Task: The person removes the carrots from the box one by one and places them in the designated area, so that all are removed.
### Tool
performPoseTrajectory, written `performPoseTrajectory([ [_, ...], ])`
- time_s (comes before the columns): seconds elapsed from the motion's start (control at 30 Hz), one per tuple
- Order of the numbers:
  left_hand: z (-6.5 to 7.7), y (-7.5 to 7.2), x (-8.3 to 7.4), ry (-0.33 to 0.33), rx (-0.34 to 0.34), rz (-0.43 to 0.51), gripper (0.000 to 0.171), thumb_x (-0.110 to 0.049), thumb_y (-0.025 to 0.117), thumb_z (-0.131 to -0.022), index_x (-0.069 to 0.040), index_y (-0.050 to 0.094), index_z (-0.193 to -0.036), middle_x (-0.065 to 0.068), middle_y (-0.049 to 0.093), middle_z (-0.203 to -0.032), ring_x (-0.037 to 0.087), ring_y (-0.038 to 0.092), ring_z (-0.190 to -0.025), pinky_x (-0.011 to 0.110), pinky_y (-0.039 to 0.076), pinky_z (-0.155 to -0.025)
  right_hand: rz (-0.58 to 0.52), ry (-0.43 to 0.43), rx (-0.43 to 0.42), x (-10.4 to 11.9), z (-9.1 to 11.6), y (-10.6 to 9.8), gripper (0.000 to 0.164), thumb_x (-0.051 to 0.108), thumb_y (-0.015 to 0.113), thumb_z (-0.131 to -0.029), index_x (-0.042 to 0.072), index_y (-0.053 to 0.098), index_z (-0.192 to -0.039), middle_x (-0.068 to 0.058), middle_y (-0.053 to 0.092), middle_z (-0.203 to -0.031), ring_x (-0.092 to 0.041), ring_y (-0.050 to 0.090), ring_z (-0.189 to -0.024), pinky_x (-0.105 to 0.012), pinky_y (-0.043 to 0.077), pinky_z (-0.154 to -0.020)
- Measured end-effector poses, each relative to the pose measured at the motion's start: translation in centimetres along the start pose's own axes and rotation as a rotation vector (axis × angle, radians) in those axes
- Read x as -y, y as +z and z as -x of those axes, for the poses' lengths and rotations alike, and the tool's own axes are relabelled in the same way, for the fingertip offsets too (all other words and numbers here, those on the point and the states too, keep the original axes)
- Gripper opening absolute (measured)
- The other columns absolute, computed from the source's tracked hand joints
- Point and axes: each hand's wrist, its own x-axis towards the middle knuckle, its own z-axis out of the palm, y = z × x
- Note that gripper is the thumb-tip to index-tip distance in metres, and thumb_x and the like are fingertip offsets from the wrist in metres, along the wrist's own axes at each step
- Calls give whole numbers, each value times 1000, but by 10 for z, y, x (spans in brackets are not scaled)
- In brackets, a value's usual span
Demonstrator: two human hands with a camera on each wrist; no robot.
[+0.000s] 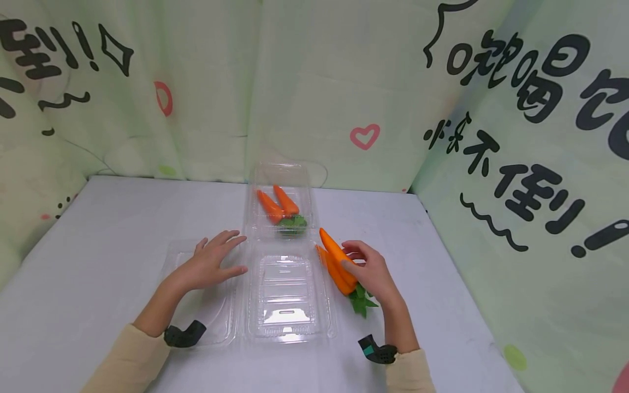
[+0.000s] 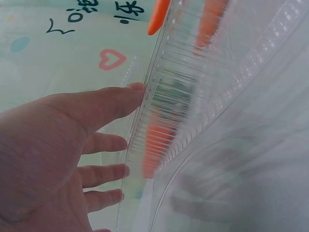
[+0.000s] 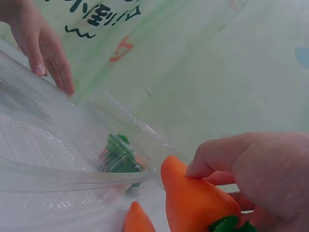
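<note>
While the L hand (image 1: 213, 265) hovers, fingers spread loose, at the near tub's (image 1: 287, 286) 10 o'clock, it's best kept ready to steady that rim; far tub (image 1: 306, 188), at 12, has 2 carrots w/ greens (image 1: 293, 224); near tub, none; at 2, R hand (image 1: 365, 267) pinches upper carrot (image 1: 335, 254), lower carrot (image 1: 338, 279) alongside; squeeze lightly, leaves (image 1: 361, 300) untrapped.

The head view faces forward and down, farther off; the left wrist view looks closely past the left hand (image 2: 60, 150), frame left. The right wrist view, close by the right hand (image 3: 263, 176), shares the left hand, upper left.
</note>
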Motion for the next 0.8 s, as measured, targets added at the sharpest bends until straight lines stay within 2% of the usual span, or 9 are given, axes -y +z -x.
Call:
performPoseTrajectory([
  [0.4, 0, -1, -1, -6, 13, 5, 71, -39, 68, -87, -9, 41, -146, 20, 35, -152, 40, 31, -140, 74, 17, -108, 70, 48, 6, -11, -5, -3, 41, 17, 64, -90, 10, 57, -130, -9, 63, -123, -25, 56, -112, -44, 52, -98],
  [0.8, 0, 0, -1, -6, 10, 10, 70, -39, 67, -88, -8, 42, -145, 20, 35, -152, 40, 30, -141, 73, 18, -109, 74, 73, 6, -21, -9, -6, 41, 17, 64, -90, 10, 57, -130, -9, 63, -123, -26, 56, -112, -43, 53, -96],
])
